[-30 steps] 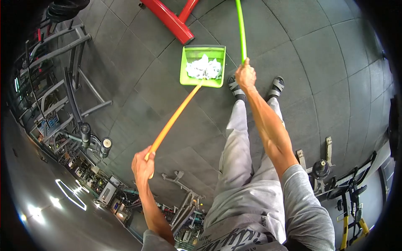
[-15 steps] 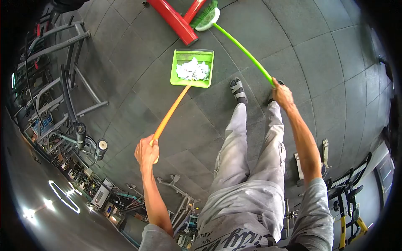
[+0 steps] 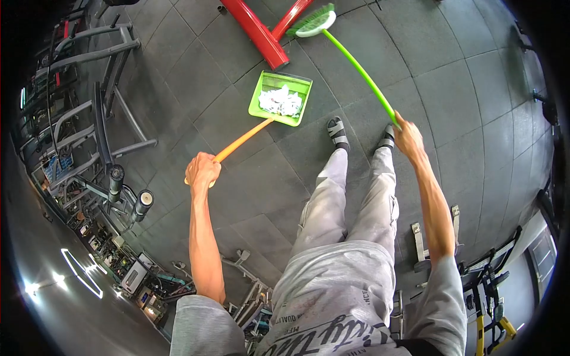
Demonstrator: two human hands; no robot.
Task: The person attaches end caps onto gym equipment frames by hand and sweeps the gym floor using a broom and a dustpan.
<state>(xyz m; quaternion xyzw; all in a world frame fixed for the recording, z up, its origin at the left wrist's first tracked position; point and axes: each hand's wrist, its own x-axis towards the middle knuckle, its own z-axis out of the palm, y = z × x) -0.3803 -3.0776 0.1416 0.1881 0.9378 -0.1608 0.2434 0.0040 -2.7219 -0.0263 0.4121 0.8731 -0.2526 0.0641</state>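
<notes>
My left hand [image 3: 203,170] is wrapped round the orange handle of a green dustpan [image 3: 254,102]. Crumpled white paper scraps [image 3: 281,102] lie in the pan, which is in front of me near the red metal frame. My right hand [image 3: 408,139] grips the lime-green handle of a broom [image 3: 356,68]. The broom's white and green head [image 3: 314,22] is at the top of the view, beside the red frame, its bristles pointing left. Whether the bristles touch the floor or the frame I cannot tell.
A red metal frame [image 3: 261,38] stands ahead, just beyond the dustpan. Grey gym machines [image 3: 110,118] line the left side. Yellow and black equipment [image 3: 493,320] stands at lower right. Dark rubber tiles [image 3: 451,95] cover the floor, and my sandalled feet [image 3: 338,132] are on them.
My left hand has moved up and left, so the dustpan's handle slants flatter and the pan has turned slightly. The broom head has shifted up and right and tilted.
</notes>
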